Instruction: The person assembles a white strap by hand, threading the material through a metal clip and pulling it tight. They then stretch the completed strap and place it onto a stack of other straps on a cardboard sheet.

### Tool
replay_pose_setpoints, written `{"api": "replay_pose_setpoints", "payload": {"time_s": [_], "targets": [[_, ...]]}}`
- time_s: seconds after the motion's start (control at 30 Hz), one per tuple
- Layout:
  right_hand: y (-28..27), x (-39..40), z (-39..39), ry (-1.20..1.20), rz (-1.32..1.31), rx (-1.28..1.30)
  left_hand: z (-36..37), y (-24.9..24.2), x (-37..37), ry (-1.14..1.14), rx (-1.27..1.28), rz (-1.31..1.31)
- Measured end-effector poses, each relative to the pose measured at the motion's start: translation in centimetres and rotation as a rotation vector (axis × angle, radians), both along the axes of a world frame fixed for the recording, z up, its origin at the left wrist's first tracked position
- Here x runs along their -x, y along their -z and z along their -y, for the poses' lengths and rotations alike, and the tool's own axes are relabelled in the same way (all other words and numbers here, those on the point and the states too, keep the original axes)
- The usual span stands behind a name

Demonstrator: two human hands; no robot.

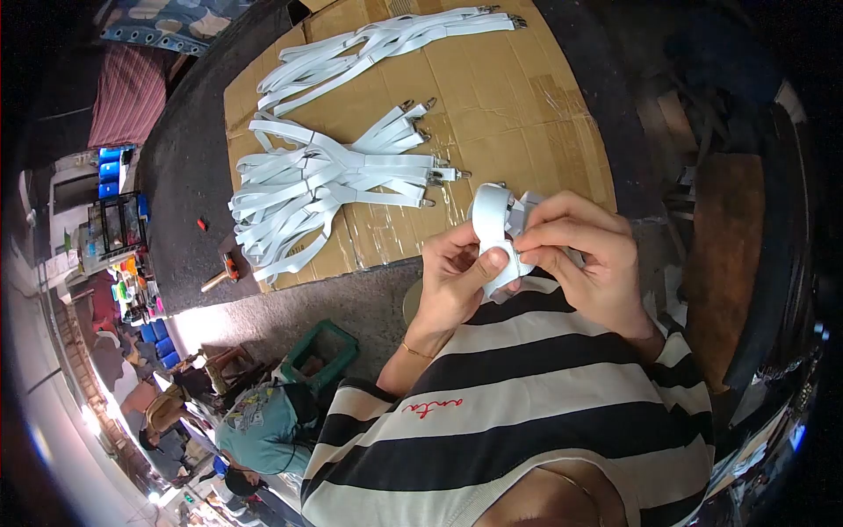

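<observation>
In front of my chest, a white elastic strap (490,209) is bent into a loop between my two hands. My left hand (455,279) is closed on its lower part, the thumb pressed across the white band. From the other side my right hand (587,250) pinches the strap's edge with thumb and fingertips. Pale grey pieces show behind the loop, but I cannot make out what they are. Just beyond my hands, a pile of white suspenders (307,180) with metal clips lies on a cardboard sheet (492,114).
Another bundle of white suspenders (378,42) lies at the far end of the cardboard. A hammer (223,272) and a small red object (202,225) rest on the dark tabletop (180,176). A green crate (320,353) and a person in a teal shirt (263,430) are at lower left.
</observation>
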State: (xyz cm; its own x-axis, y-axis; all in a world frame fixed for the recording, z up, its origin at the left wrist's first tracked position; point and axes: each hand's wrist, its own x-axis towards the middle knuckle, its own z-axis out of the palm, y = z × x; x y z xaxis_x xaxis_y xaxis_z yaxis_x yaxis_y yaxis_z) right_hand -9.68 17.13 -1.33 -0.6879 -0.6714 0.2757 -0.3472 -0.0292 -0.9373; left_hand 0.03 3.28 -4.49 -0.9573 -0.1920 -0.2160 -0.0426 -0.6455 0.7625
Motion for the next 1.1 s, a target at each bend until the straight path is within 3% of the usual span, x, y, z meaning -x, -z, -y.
{"api": "replay_pose_setpoints", "payload": {"time_s": [0.47, 0.67, 0.93, 1.1], "targets": [[0.1, 0.1, -0.7, -0.048, -0.252, -0.01, -0.4, 0.0, 0.0, -0.013, 0.083, 0.04], [-0.1, -0.1, -0.7, -0.093, -0.168, -0.052, -0.5, 0.0, 0.2, 0.002, 0.032, 0.069], [0.3, -0.5, 0.5, 0.055, 0.002, 0.033, -0.6, -0.6, 0.1, -0.013, 0.218, 0.029], [0.8, -0.5, 0.7, 0.05, 0.08, 0.081, -0.5, -0.5, 0.2, -0.032, 0.203, 0.009]]}}
